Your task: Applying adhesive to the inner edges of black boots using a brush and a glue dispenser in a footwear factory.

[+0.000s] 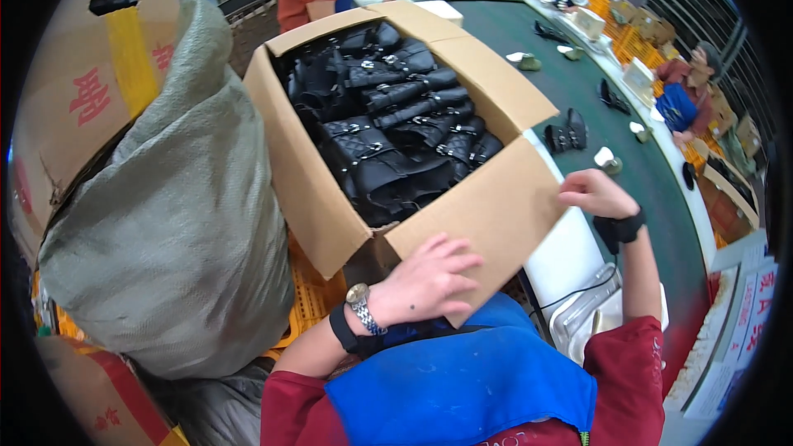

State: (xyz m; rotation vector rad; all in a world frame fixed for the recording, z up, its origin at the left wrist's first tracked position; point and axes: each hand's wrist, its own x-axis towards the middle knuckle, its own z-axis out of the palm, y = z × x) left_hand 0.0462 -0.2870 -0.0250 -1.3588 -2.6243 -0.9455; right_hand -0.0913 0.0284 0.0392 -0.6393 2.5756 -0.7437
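A large cardboard box (310,235) stands in front of me with its top open. It is packed with black buckled boots (413,103), several of them lying side by side. The near flap (487,219) slopes out toward my body. My left hand (429,281), with a watch on its wrist, lies on the lower part of this flap with its fingers apart. At the flap's right corner, my right hand (599,196) has curled fingers pinching the edge. A black band with a cable is around my right wrist.
A stuffed grey woven sack (178,215) leans on the left, beside a tall carton (91,58). On the right runs a green conveyor belt (652,223) carrying black boots (567,132) and shoe parts. White trays (586,314) sit near my right elbow. Other people work along the belt.
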